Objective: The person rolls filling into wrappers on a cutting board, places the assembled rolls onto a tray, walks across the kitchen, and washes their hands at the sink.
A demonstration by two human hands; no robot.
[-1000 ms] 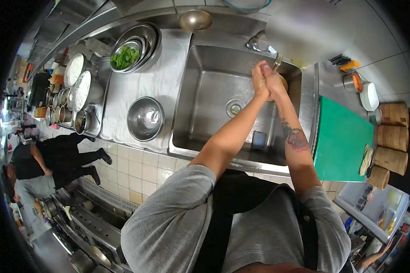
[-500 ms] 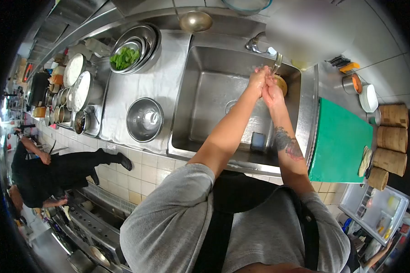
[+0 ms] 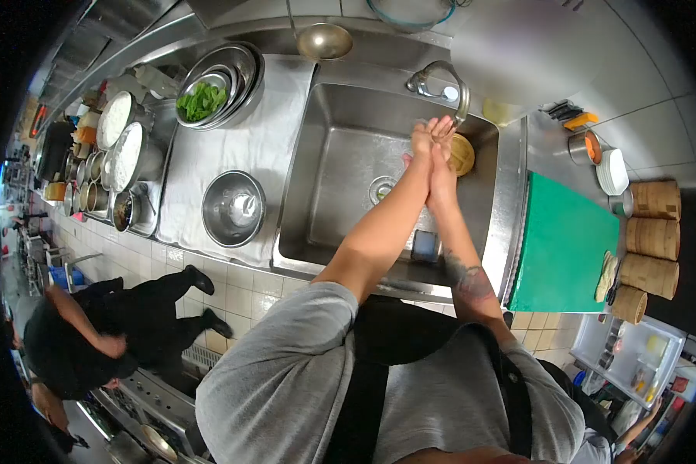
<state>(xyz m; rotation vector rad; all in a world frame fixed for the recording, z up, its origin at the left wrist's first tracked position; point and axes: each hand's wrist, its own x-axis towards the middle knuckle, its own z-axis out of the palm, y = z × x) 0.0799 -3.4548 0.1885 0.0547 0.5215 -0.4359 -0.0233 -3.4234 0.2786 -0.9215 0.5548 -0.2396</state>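
Note:
My left hand (image 3: 421,141) and my right hand (image 3: 441,153) are pressed against each other over the steel sink (image 3: 348,147). Fingers stretch out toward the faucet (image 3: 462,100), whose curved spout ends just beyond them. Neither hand holds an object, and the overlap partly hides the palms. Beside my right hand, a round yellow-brown item (image 3: 462,157) lies in the sink's far right corner; its kind is unclear. Nearer to me are the drain (image 3: 381,189) and a small dark rectangular item (image 3: 425,246).
Left of the sink stand a steel bowl (image 3: 233,209) and nested bowls with green leaves (image 3: 202,101). A ladle (image 3: 325,42) hangs behind. To the right lie a green cutting board (image 3: 566,243) and bamboo steamers (image 3: 653,238). A person in black (image 3: 93,325) is at the left.
My hands have shifted slightly left and lower, away from the spout, and the fingers are straighter. The view has tilted a little. The person in black has moved, with legs now spread.

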